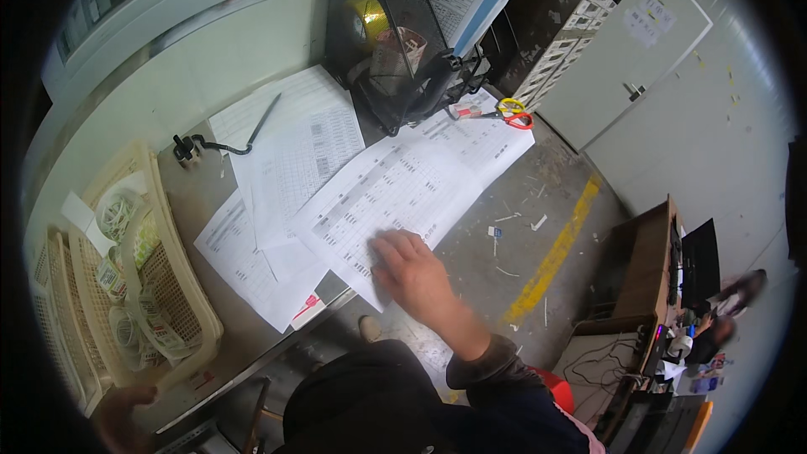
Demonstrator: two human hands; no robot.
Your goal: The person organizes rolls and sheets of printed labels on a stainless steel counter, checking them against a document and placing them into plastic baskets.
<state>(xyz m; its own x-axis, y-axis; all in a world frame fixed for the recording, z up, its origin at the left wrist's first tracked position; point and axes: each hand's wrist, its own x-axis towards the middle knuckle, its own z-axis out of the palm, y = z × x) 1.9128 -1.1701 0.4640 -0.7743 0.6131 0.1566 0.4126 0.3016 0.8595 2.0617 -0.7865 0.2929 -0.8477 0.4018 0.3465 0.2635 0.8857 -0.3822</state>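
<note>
My right hand [412, 276] rests on a long printed form sheet [382, 189], near its lower end. The fingers lie over the paper, slightly bent and a little blurred. My left hand [123, 416] is at the lower left, by the near end of a cream plastic basket [202, 307]. It is dark and smeared, and whether it touches the basket cannot be made out. Inside the basket are several rolls of labels or tape [126, 328]. More printed sheets [324, 139] overlap beside the form, with a dark pen [267, 118] on them.
A black mesh organizer [340, 42] at the back holds yellow tape [368, 18] and papers. Scissors [511, 113] with yellow and red handles lie at the form's far end. Paper scraps and a yellow stripe [555, 248] mark the floor. A desk with a monitor [702, 265] stands right.
</note>
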